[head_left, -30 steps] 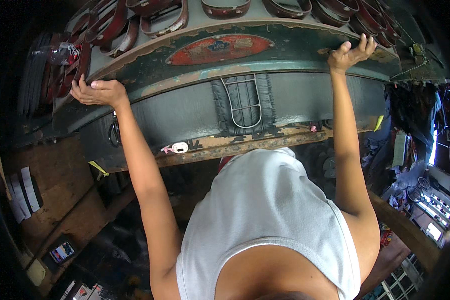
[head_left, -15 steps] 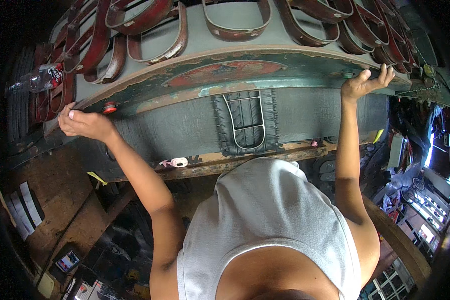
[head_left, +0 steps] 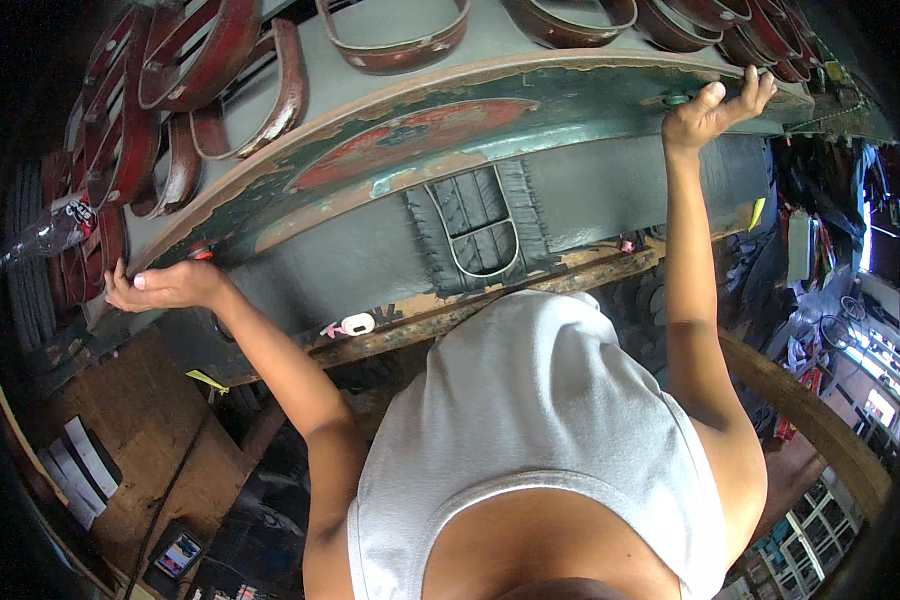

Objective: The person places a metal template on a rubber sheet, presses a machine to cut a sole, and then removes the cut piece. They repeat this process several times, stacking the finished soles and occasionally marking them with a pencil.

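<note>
My left hand grips the left end of a long, worn green panel with flaking paint and a faded red oval emblem. Its right end is held by my right hand, fingers curled over the edge. Rows of red U-shaped metal pieces sit on the grey surface above the panel. Below it lies a dark padded surface with a tire-tread piece and a wire U-frame in its middle. A small red-orange disc shows beside my left hand, a green one near my right.
A plastic bottle lies at the upper left. A small white device sits on the ledge below the pad. Brown board with white strips and a phone are at lower left. A wooden beam, bicycle and clutter fill the right.
My left hand has moved down and left with the panel's left end. The panel now appears more slanted, showing the discs at its ends; my right hand shifted down, then back up.
</note>
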